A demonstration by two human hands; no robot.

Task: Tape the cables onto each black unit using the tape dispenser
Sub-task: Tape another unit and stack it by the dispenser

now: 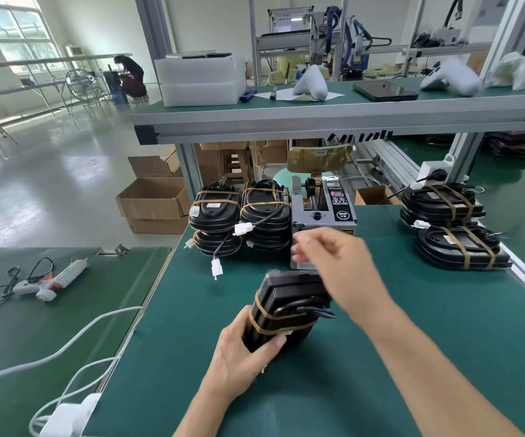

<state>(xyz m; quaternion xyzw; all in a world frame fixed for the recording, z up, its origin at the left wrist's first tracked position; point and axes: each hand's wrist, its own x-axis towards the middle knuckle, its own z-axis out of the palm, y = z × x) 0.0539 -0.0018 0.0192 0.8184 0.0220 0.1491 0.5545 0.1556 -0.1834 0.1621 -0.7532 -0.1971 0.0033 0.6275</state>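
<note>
My left hand (242, 348) grips a black unit (286, 307) standing tilted on the green mat, with tan tape bands and a looped black cable on its side. My right hand (327, 257) is blurred just in front of the grey tape dispenser (324, 212), fingers curled near its outlet; whether it pinches a strip of tape cannot be made out. Two stacks of taped black units (239, 216) with dangling white connectors stand left of the dispenser. More taped units (453, 228) lie at the right.
A glue gun (50, 279) with its cord lies on the left bench. White cables (75, 351) run along the bench's near edge. An upper shelf (317, 111) overhangs the back of the mat. Cardboard boxes (154, 200) sit on the floor.
</note>
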